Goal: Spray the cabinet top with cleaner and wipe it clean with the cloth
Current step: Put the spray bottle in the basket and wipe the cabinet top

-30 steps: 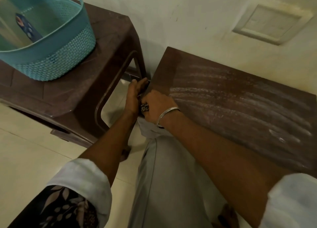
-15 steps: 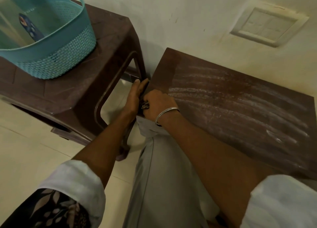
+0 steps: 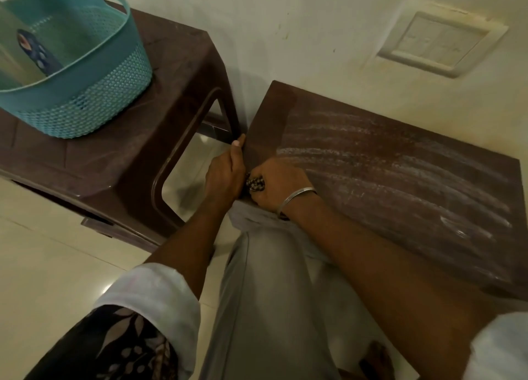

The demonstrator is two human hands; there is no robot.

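Wiping seems partway done: right hand (image 3: 281, 183) fingers clench the cloth (image 3: 254, 183) at the cabinet top's (image 3: 271, 128) left edge, left hand (image 3: 224, 176) flat alongside, grasping nothing; pale streaks (image 3: 371, 153) remain.

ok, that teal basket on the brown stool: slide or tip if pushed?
The teal perforated plastic basket is probably light: its walls are thin and full of holes, though its contents are partly cut off. On the smooth brown plastic stool it would likely slide rather than tip, being wide and low. Perforated walls may flex if gripped.
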